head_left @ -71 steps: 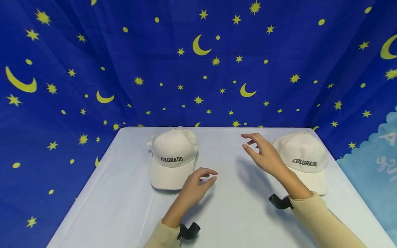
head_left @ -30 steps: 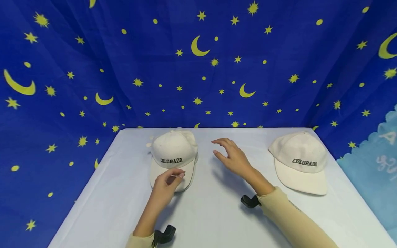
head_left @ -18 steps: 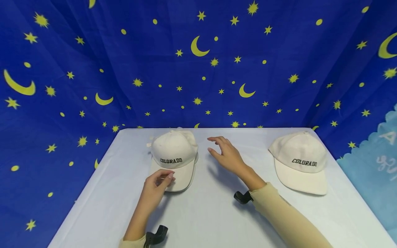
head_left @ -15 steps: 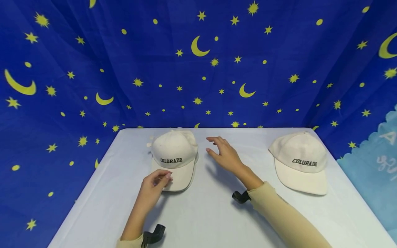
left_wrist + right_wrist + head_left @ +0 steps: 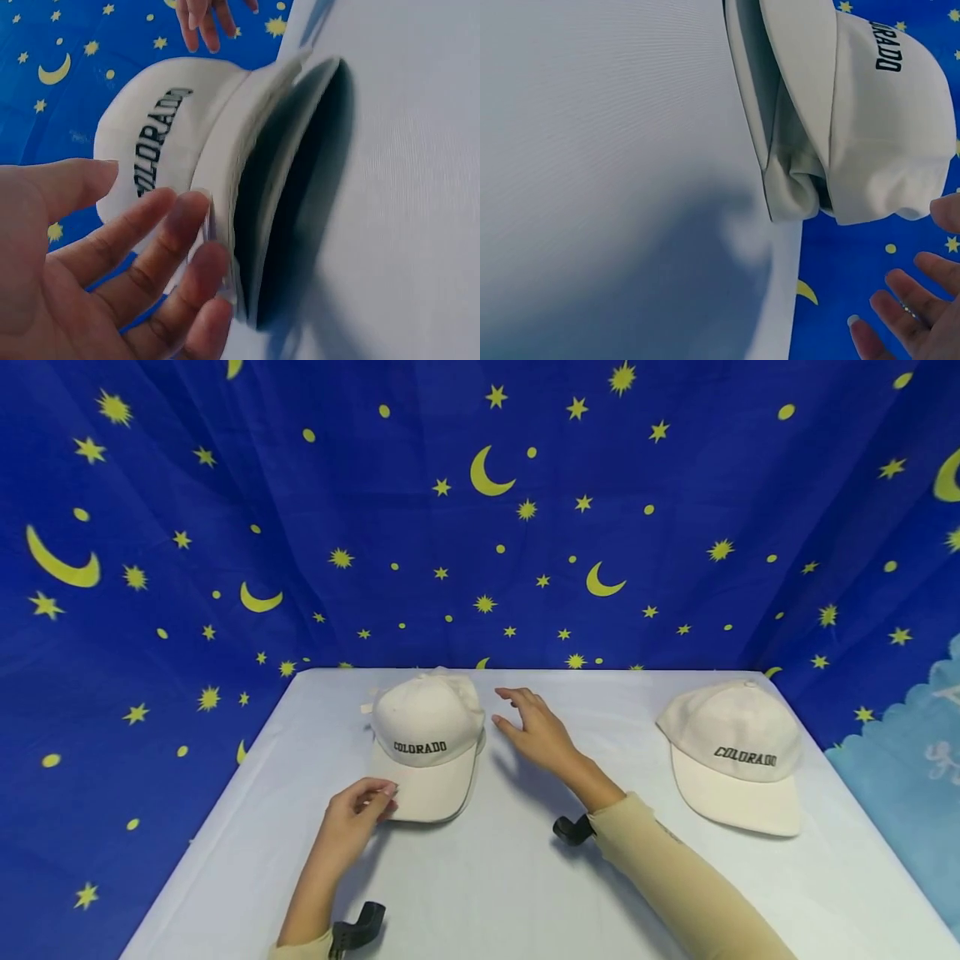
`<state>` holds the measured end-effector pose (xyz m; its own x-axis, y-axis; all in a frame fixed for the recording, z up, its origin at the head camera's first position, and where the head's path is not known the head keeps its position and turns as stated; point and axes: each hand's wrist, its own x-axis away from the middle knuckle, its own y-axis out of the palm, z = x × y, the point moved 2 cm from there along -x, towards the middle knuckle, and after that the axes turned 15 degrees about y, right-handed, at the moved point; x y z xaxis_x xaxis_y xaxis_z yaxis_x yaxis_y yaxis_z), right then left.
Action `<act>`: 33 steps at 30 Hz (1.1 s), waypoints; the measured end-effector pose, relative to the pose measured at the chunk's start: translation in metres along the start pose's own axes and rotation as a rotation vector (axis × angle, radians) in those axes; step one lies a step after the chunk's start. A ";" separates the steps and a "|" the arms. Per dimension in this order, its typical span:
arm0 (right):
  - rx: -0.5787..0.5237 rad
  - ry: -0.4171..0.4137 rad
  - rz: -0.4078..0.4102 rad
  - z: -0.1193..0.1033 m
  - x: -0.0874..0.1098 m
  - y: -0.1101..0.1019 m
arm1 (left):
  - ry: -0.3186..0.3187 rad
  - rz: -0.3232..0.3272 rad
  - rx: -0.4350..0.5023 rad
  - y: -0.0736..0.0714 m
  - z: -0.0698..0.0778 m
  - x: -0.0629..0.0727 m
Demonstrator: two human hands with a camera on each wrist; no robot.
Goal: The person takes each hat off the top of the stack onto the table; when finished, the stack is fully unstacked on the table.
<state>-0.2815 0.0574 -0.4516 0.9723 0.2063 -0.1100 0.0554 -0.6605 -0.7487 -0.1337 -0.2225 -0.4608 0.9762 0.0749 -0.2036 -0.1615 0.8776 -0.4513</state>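
Observation:
A white baseball cap [image 5: 429, 718] lettered COLORADO sits at the back left, its brim facing the near side. Both wrist views show a second brim [image 5: 296, 161] under its own, so another cap lies beneath it. My left hand [image 5: 352, 818] is at the left corner of the brim, fingers loosely bent and thumb apart from them in the left wrist view, gripping nothing. To the right of the crown, my right hand [image 5: 536, 735] hovers with fingers relaxed and spread, apart from the cap. A similar white COLORADO cap [image 5: 731, 735] lies at the back right.
A white cloth covers the table [image 5: 480, 893]. Behind it and at the left hangs a blue curtain [image 5: 420, 468] with yellow moons and stars; a light blue patch [image 5: 907, 760] shows at the right. Each wrist bears a black mount [image 5: 573, 831].
My right hand has moved left from beside the right cap to beside the left one. My left hand has shifted left across the brim to its left corner. The caps stay in place.

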 end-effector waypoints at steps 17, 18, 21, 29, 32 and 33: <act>-0.043 0.008 -0.063 -0.008 -0.008 0.016 | -0.106 0.003 -0.076 -0.014 -0.019 0.004; -0.046 0.004 -0.064 -0.008 -0.008 0.017 | -0.110 0.004 -0.080 -0.014 -0.019 0.004; -0.056 -0.002 -0.067 -0.008 -0.008 0.020 | -0.110 0.001 -0.084 -0.015 -0.021 0.004; -0.060 -0.001 -0.072 -0.008 -0.009 0.029 | -0.130 0.007 -0.140 -0.018 -0.025 0.003; -0.065 0.006 -0.074 -0.008 -0.008 0.030 | -0.134 0.004 -0.169 -0.019 -0.028 0.003; -0.068 0.007 -0.074 -0.008 -0.008 0.030 | -0.134 0.003 -0.194 -0.019 -0.029 0.003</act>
<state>-0.2858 0.0304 -0.4678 0.9664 0.2517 -0.0514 0.1424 -0.6913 -0.7084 -0.1320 -0.2527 -0.4779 0.9840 0.1510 -0.0944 -0.1770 0.7708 -0.6120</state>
